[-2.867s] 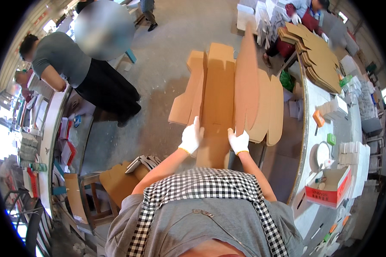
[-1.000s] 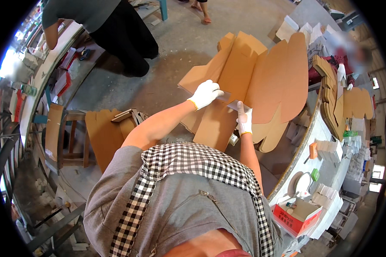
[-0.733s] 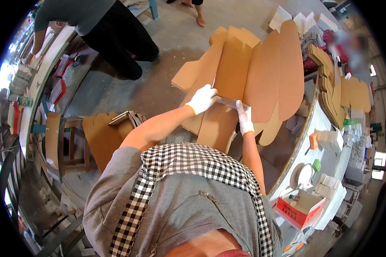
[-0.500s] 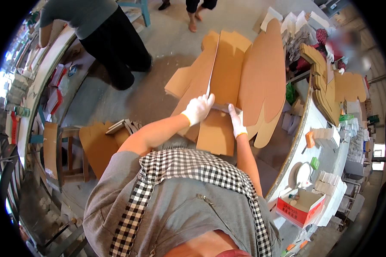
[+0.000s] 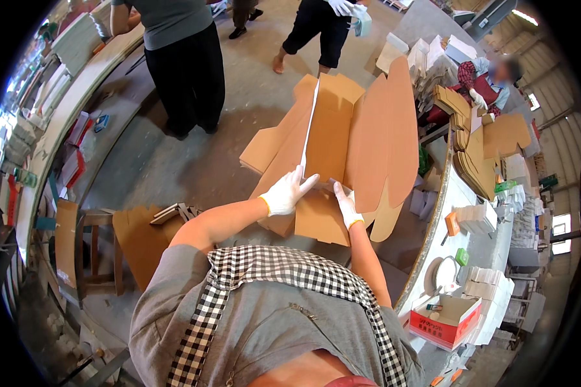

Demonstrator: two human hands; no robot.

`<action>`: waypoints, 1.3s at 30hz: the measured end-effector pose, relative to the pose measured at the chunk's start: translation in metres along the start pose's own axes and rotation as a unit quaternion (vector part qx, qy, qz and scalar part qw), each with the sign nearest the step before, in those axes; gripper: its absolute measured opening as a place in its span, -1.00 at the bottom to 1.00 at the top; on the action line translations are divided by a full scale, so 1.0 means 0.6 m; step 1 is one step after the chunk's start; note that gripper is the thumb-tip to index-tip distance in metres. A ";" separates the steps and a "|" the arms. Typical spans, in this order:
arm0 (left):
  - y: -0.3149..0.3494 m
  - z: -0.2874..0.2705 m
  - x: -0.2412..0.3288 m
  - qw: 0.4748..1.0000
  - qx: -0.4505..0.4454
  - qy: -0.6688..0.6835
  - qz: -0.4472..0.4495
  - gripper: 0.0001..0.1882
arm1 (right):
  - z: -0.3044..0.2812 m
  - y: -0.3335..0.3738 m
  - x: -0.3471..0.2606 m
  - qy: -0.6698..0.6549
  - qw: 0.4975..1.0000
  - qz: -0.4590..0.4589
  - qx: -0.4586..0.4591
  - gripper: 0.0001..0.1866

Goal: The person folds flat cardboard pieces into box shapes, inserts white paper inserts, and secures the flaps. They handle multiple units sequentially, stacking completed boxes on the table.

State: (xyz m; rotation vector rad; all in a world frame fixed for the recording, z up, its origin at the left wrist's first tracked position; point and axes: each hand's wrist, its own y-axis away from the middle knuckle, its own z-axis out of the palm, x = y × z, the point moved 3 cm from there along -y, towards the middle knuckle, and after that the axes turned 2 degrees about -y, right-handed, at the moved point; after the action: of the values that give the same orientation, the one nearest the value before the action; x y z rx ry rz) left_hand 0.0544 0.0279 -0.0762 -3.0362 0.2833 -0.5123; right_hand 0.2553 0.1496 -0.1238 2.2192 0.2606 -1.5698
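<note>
A brown cardboard box (image 5: pixel 332 129), partly folded, stands in front of me with its long panels spread to both sides. My left hand (image 5: pixel 285 193), in a white glove, grips the near left corner beside the pale upright edge, its thumb turned inward. My right hand (image 5: pixel 347 205), gloved too, holds the near right corner, thumb on the inner side and other fingers mostly hidden. Between the hands lies the near flap (image 5: pixel 319 216). A tall rounded panel (image 5: pixel 394 135) rises on the right.
On the right, a curved worktable (image 5: pixel 426 258) bears a red and white box (image 5: pixel 447 320), white stacks (image 5: pixel 476 218) and folded cardboard (image 5: pixel 474 164). A wooden chair (image 5: pixel 100 258) stands left. One person (image 5: pixel 184 64) stands ahead left, another (image 5: pixel 316 35) farther ahead; a third sits far right.
The box and both hands appear lower in the picture as the view shifts. My left thumb has spread away from its fingers. A person farther ahead shows more fully.
</note>
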 end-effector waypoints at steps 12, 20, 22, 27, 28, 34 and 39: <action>-0.015 0.023 -0.016 0.886 0.144 0.432 -0.081 -0.65 | -0.095 -0.019 0.158 -0.052 0.989 0.045 -0.127 -0.52; -0.044 0.025 -0.023 0.804 0.065 0.550 -0.216 -0.35 | -0.021 0.091 0.015 -0.155 0.985 0.064 -0.037 -0.21; -0.061 0.054 -0.043 0.865 0.109 0.445 -0.206 -0.23 | -0.007 0.093 0.024 -0.147 0.987 0.054 -0.041 0.07; -0.072 -0.010 -0.011 0.868 0.089 0.398 -0.282 -0.21 | 0.052 0.074 0.012 -0.303 0.926 0.148 0.168 -0.01; -0.074 -0.005 -0.009 0.887 0.069 0.360 -0.281 -0.20 | 0.054 0.062 0.022 -0.339 0.917 0.117 0.175 -0.08; -0.058 -0.055 0.040 0.928 0.171 0.235 -0.234 -0.24 | 0.070 0.067 -0.057 -0.425 0.869 0.121 0.223 -0.42; -0.075 -0.107 0.073 0.989 0.127 -0.037 0.058 -0.33 | 0.071 0.077 -0.080 -0.439 0.861 0.203 0.157 -0.43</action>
State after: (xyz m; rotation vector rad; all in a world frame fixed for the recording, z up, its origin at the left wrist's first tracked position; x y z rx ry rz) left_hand 0.0818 0.0629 0.0020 -2.7645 0.3592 -0.3943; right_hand 0.2194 0.0937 -0.0811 1.3637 -0.7208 -2.2494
